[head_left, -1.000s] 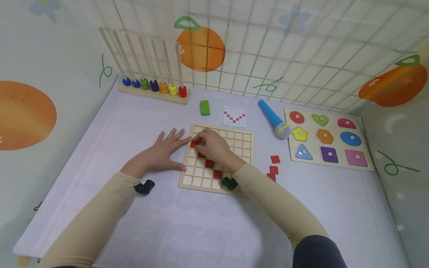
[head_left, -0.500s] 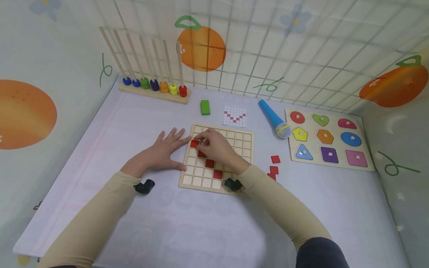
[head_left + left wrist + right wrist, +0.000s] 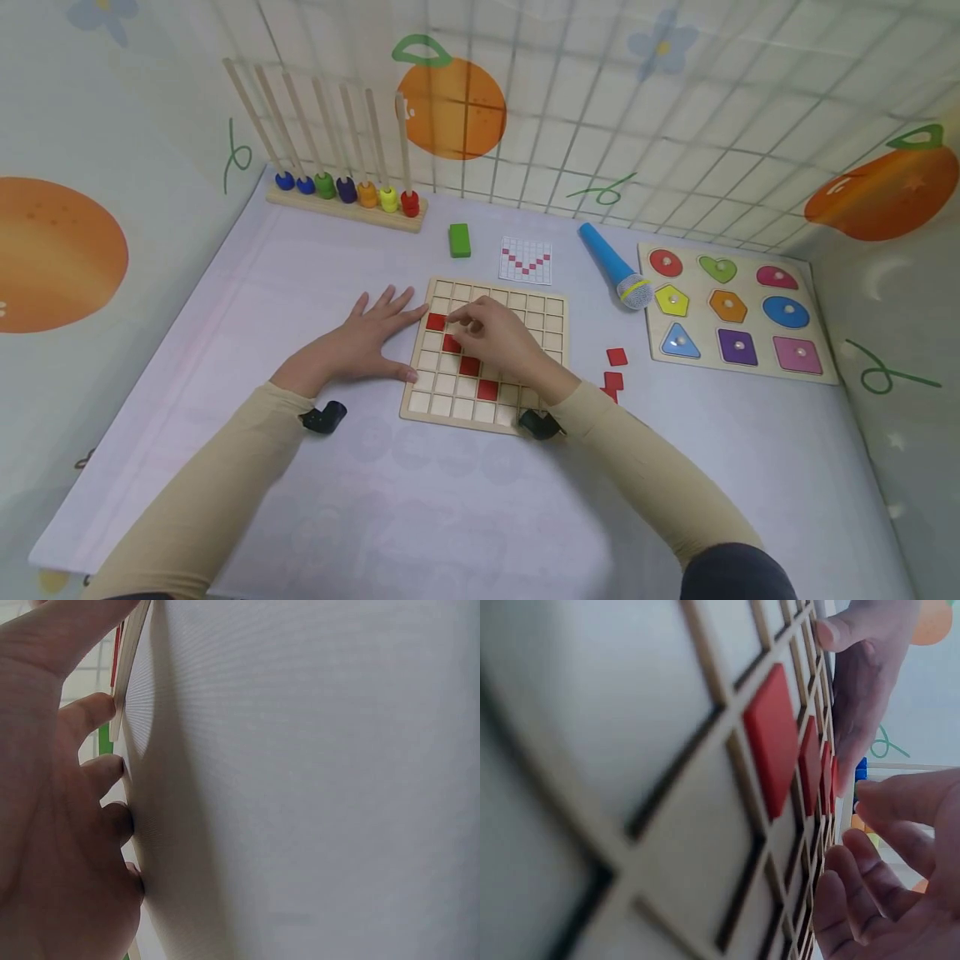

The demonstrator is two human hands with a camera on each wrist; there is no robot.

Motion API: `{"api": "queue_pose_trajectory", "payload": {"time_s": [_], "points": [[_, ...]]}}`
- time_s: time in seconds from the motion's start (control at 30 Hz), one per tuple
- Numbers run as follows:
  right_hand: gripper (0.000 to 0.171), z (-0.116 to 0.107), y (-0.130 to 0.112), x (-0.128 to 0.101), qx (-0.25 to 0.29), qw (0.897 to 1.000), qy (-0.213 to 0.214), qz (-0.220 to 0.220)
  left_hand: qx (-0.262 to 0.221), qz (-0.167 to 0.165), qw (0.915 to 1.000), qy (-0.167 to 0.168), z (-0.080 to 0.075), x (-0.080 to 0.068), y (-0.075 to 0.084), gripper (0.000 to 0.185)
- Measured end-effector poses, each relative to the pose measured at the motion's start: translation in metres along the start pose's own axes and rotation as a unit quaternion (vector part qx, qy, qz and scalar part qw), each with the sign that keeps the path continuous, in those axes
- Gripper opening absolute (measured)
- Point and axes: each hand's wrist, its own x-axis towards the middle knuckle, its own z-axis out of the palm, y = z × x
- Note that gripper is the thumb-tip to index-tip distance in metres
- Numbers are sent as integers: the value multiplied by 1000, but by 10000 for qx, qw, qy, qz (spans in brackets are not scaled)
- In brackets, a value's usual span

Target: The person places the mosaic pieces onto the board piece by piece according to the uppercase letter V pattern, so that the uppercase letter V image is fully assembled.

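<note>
On the white table (image 3: 465, 500), the right hand (image 3: 498, 337) hovers over the grid board (image 3: 551, 321), fingers loosely curled and holding nothing; loose red tiles (image 3: 615, 357) lie to its right, and the left hand (image 3: 360, 342) lies flat at the board's left edge.

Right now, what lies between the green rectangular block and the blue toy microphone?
In the head view, a small white card with a red checked V pattern lies between the green rectangular block and the blue toy microphone.

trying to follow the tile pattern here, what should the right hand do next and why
Probably reach for a loose red tile beside the grid board. The right hand hovers over the board holding nothing visible, four red tiles form a descending diagonal, and the pattern card shows a V, so the rising arm appears unfilled. The left hand steadies the board's edge.
</note>
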Motion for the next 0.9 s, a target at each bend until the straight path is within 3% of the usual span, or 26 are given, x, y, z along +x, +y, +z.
{"api": "queue_pose_trajectory", "payload": {"time_s": [0.3,0.9], "points": [[23,-4,7,-19,-64,9999,54,-69,12,-26,10000,7,1,1,-1,113],[28,-27,26,-67,7,9996,153,233,3,-89,10000,32,2,1,-1,114]]}}
